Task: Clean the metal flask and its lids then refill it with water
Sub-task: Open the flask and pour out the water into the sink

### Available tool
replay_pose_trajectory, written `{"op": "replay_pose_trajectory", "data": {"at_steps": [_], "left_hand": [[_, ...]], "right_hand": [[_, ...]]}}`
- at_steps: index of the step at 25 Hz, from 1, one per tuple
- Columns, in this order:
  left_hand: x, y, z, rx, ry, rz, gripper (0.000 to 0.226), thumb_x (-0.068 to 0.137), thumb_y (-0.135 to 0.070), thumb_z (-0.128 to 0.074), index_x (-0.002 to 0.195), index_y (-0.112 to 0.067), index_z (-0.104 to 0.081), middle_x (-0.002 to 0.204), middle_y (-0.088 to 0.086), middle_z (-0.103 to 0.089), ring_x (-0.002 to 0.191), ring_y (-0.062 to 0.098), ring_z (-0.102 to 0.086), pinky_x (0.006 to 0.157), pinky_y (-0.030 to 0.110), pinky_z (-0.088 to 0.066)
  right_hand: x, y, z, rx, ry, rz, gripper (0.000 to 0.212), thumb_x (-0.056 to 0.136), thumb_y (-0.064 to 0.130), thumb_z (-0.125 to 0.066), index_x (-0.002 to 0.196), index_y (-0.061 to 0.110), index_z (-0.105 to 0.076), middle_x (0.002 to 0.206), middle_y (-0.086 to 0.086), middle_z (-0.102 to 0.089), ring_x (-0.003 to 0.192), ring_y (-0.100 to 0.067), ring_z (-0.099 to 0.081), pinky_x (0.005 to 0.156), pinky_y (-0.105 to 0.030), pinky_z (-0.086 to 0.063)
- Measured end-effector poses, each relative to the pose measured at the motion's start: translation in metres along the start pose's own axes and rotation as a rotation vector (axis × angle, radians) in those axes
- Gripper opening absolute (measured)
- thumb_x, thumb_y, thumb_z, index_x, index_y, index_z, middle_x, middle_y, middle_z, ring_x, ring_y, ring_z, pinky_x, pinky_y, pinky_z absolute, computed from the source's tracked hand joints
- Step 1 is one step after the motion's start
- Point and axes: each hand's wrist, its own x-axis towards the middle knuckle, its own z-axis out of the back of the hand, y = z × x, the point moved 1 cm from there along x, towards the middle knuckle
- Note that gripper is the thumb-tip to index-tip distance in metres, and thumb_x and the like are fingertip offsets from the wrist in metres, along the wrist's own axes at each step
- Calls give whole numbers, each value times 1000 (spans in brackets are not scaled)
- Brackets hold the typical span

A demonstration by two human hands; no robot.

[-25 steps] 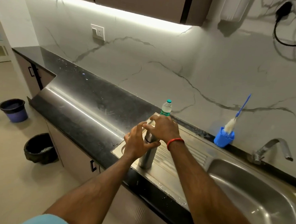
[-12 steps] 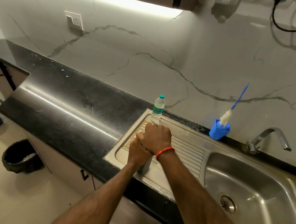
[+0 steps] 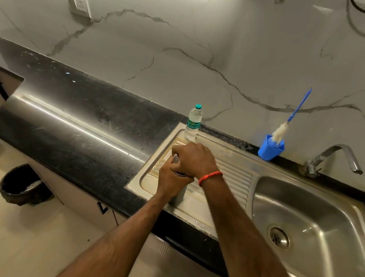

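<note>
The metal flask [image 3: 179, 194] stands upright on the ribbed steel drainboard [image 3: 233, 176] left of the sink. My left hand [image 3: 170, 180] is wrapped around its upper body. My right hand [image 3: 194, 159], with a red band at the wrist, is clamped over its top, hiding the lid. Only the flask's lower part and a sliver near the neck show.
A small plastic water bottle [image 3: 193, 123] stands at the drainboard's back corner. A blue cup [image 3: 270, 147] holding a bottle brush [image 3: 291, 117] sits by the wall. The tap [image 3: 335, 158] and sink basin [image 3: 313, 229] lie to the right. A black bin [image 3: 20, 184] stands on the floor.
My head has tilted down and right, so the sink now fills more of the view. Both hands closed tighter over the flask's top and body; the flask stays in place.
</note>
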Motion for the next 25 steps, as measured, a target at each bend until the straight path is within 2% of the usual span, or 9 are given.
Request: {"op": "replay_pose_trajectory", "data": {"at_steps": [2,5,7,9,13,17,21,23,25], "left_hand": [[1,5,2,-14,19,68,53,63,-11,-92,107,-18,-63,89,-10,-70,82,6,-69,65,14,-55],[1,12,0,-36,5,40,51,61,-19,-89,106,-17,-66,92,-3,-73,86,17,-73,71,28,-61],[1,13,-3,-42,6,8,49,62,-25,-89,106,-19,-70,95,-2,-75,87,15,-73,75,33,-62],[-1,12,-3,-48,-7,30,52,64,-19,-93,109,-20,-68,97,-4,-76,88,10,-73,76,29,-61],[1,16,-4,-50,-28,15,56,61,-21,-96,109,-17,-69,97,-4,-76,89,12,-73,77,33,-62],[-1,8,-4,-35,-40,47,62,64,-14,-92,116,-17,-58,95,-13,-68,86,7,-69,71,14,-56],[0,15,-5,-25,-8,-4,50,63,-28,-90,108,-20,-70,102,-3,-73,92,13,-72,82,38,-62],[0,17,-5,-21,-33,30,53,63,-24,-93,110,-19,-68,102,-5,-75,93,12,-72,82,35,-62],[0,15,-6,-11,-38,30,55,65,-21,-94,112,-20,-66,100,-9,-74,92,10,-71,78,24,-60]], "right_hand": [[-3,-7,7,67,109,118,38,84,46,-71,120,36,-61,111,0,-67,99,-20,-59,88,-39,-53],[-4,-11,8,27,186,160,51,84,58,-68,130,42,-53,119,-1,-63,103,-19,-55,90,-40,-51],[-2,-9,6,-25,143,30,67,83,76,-53,138,39,-47,123,-4,-61,109,-25,-58,89,-43,-50],[3,-2,7,-3,140,-170,79,83,85,-35,129,24,-57,114,-7,-65,104,-27,-62,84,-44,-50],[5,10,18,-28,275,-136,51,94,59,-52,122,17,-63,111,-7,-68,101,-26,-63,89,-42,-54],[-1,10,38,60,387,56,39,90,20,-63,128,17,-61,122,-14,-64,110,-33,-60,98,-50,-50],[-14,11,51,60,308,-6,41,97,26,-60,136,14,-53,117,-8,-56,117,-32,-56,97,-40,-46],[-18,9,51,-11,275,-31,36,101,34,-54,129,11,-56,104,-8,-50,114,-31,-57,86,-36,-43],[-16,9,49,-1,259,-17,35,100,34,-55,126,12,-58,109,-10,-58,111,-31,-59,83,-37,-44]]}}
